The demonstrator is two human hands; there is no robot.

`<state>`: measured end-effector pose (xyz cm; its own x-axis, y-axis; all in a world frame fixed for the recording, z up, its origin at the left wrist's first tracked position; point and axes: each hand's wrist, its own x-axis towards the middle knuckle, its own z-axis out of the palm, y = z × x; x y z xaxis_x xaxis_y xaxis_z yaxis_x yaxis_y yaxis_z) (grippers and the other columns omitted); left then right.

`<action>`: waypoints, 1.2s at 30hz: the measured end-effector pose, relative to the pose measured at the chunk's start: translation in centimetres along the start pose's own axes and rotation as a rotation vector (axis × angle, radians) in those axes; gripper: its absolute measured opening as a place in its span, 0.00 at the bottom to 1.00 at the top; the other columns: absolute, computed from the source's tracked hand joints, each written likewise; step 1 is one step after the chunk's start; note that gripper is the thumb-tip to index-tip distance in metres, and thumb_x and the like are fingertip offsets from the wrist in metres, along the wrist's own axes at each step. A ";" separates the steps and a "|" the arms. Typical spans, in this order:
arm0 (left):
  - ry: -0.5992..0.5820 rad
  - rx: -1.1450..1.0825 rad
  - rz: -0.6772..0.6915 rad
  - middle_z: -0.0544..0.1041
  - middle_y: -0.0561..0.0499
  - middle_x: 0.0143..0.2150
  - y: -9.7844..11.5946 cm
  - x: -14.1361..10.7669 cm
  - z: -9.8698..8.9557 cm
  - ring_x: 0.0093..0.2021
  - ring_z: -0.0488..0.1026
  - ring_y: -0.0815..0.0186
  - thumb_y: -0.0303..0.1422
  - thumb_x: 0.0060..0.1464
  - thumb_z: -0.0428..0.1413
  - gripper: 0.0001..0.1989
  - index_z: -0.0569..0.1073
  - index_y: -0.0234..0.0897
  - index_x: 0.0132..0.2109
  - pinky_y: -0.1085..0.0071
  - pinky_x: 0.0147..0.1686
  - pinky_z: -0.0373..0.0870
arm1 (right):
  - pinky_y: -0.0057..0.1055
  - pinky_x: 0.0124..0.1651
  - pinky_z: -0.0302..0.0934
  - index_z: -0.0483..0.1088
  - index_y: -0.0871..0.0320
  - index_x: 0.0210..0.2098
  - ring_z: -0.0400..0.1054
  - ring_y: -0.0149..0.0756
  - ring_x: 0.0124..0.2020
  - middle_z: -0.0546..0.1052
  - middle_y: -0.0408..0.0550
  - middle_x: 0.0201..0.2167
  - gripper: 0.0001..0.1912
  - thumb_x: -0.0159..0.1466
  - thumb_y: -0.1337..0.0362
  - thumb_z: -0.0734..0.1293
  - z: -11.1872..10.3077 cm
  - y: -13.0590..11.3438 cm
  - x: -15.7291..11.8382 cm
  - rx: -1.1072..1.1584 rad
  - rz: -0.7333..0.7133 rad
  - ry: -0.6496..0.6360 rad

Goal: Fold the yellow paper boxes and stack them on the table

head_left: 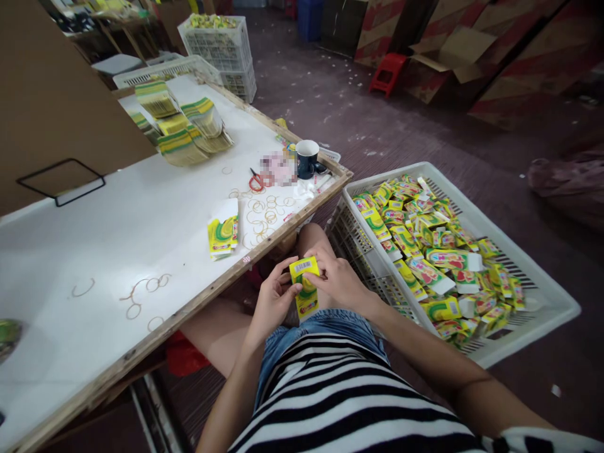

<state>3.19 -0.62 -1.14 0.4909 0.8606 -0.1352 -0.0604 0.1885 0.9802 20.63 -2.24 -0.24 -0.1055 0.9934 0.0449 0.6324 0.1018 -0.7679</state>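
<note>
Above my lap, a small yellow-and-green carton (306, 288) with a barcode is held between both hands. My left hand (274, 296) grips its left side, thumb across the front. From the right, my right hand (336, 277) pinches the carton near its barcode end. A short stack of flat yellow cartons (223, 236) lies near the table edge, ahead of my left hand. Beside my right arm stands a white plastic crate (550, 302) holding many small yellow cartons (419, 242).
The white table (117, 245) has a wooden rim. On it are loose rubber bands (270, 217), red-handled scissors (257, 181), a dark mug (306, 165) and bundles of flat cartons (189, 135). A red stool (387, 73) and cardboard boxes (453, 56) stand farther back.
</note>
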 end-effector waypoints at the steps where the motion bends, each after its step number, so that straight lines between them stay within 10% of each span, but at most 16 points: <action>1: 0.009 0.006 0.003 0.79 0.42 0.48 0.0 0.0 0.1 0.49 0.77 0.56 0.37 0.53 0.62 0.29 0.63 0.37 0.59 0.65 0.43 0.76 | 0.26 0.31 0.57 0.65 0.57 0.50 0.69 0.34 0.25 0.73 0.40 0.24 0.18 0.61 0.67 0.68 0.0 0.0 0.0 -0.030 0.002 0.006; 9: 0.044 0.044 0.023 0.78 0.41 0.51 1.3 0.4 0.3 0.50 0.77 0.57 0.36 0.52 0.63 0.26 0.66 0.37 0.57 0.64 0.47 0.75 | 0.35 0.49 0.64 0.73 0.53 0.51 0.72 0.39 0.44 0.77 0.49 0.44 0.15 0.65 0.62 0.65 -1.1 1.7 0.0 0.241 -0.173 0.116; 14: 0.028 0.043 0.026 0.78 0.42 0.50 0.2 2.2 2.0 0.51 0.76 0.56 0.37 0.49 0.64 0.27 0.66 0.37 0.55 0.64 0.48 0.75 | 0.35 0.48 0.67 0.74 0.53 0.51 0.74 0.37 0.40 0.79 0.48 0.45 0.16 0.66 0.59 0.63 -0.3 3.3 -1.2 0.528 -0.070 0.247; 19: -0.126 0.095 0.028 0.74 0.42 0.55 -1.6 3.9 5.2 0.56 0.72 0.57 0.37 0.51 0.63 0.37 0.57 0.44 0.64 0.59 0.57 0.68 | 0.36 0.53 0.64 0.75 0.55 0.49 0.72 0.38 0.49 0.79 0.48 0.47 0.15 0.67 0.64 0.60 -5.7 7.4 -4.6 0.308 0.023 0.404; 25: -0.171 0.245 0.067 0.72 0.40 0.55 -4.0 6.7 6.0 0.56 0.71 0.58 0.40 0.54 0.60 0.30 0.62 0.39 0.61 0.55 0.60 0.64 | 0.39 0.57 0.60 0.77 0.53 0.44 0.70 0.42 0.51 0.78 0.48 0.47 0.16 0.63 0.72 0.62 -13.8 17.4 -10.4 -0.235 0.540 0.477; 36: -0.201 0.313 -0.139 0.73 0.41 0.51 -7.8 12.3 8.4 0.51 0.74 0.59 0.39 0.46 0.64 0.32 0.64 0.37 0.57 0.55 0.56 0.68 | 0.47 0.59 0.54 0.64 0.65 0.57 0.60 0.54 0.59 0.69 0.65 0.55 0.26 0.60 0.63 0.65 -12.5 27.2 -23.0 -0.257 1.218 0.962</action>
<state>16.99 4.51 -9.19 0.6383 0.7211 -0.2693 0.2711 0.1167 0.9554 49.83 -21.70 -14.14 0.9902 0.1318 -0.0450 0.0889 -0.8471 -0.5240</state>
